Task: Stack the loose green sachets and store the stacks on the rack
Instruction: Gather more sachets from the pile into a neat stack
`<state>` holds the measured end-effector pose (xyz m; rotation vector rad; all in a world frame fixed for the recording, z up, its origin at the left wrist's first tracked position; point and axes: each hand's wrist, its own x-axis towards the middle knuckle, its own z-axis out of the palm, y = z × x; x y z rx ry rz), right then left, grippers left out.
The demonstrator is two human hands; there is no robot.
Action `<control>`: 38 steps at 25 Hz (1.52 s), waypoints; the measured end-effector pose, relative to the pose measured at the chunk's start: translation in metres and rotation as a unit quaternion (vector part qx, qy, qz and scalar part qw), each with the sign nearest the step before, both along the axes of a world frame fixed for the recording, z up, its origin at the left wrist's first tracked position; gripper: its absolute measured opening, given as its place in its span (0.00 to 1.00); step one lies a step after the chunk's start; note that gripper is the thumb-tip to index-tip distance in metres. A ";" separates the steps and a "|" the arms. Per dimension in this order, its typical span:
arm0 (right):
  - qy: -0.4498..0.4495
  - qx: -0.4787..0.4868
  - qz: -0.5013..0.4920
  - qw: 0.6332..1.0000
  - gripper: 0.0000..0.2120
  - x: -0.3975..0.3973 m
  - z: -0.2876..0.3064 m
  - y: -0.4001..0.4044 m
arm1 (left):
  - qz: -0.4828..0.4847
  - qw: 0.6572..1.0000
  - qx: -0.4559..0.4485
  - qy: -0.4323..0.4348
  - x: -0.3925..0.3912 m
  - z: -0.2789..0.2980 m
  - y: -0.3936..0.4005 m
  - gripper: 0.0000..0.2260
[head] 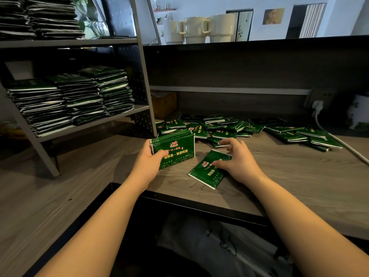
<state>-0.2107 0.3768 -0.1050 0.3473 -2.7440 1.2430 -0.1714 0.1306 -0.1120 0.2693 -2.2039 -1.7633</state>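
My left hand (pixel 148 159) grips a stack of green sachets (pixel 176 149) standing on edge on the wooden desk (pixel 289 176). Just to its right a single green sachet (pixel 207 170) lies flat on the desk; my right hand (pixel 234 156) is on it, thumb on its face and fingers curled over its far edge. Behind both hands a pile of loose green sachets (pixel 225 128) spreads across the desk to the right. The grey rack (pixel 119 116) at the left carries several stacks of sachets (pixel 71 96) on its lower shelf and more on the shelf above.
Cream mugs (pixel 197 29) stand on the ledge above the desk. A white cable (pixel 343 142) runs from a wall socket (pixel 317 105) across the desk's right side. A brown box (pixel 163 104) sits behind the rack's leg. The desk's front edge runs below my wrists.
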 end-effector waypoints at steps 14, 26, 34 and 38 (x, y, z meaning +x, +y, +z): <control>-0.155 -0.467 0.083 0.867 0.13 -0.004 0.004 0.002 | -0.073 0.997 0.026 -0.019 0.008 0.007 0.005 0.11; 0.098 -0.053 0.049 0.993 0.07 0.003 -0.008 -0.013 | -0.151 0.980 -0.117 -0.048 0.014 0.009 0.009 0.40; 0.000 -0.079 0.133 0.988 0.39 0.006 -0.009 -0.019 | -0.149 0.985 -0.061 -0.055 0.011 0.013 0.011 0.28; -0.010 -0.090 0.145 0.985 0.36 0.005 -0.011 -0.018 | -0.139 0.981 -0.075 -0.112 0.003 0.004 0.010 0.50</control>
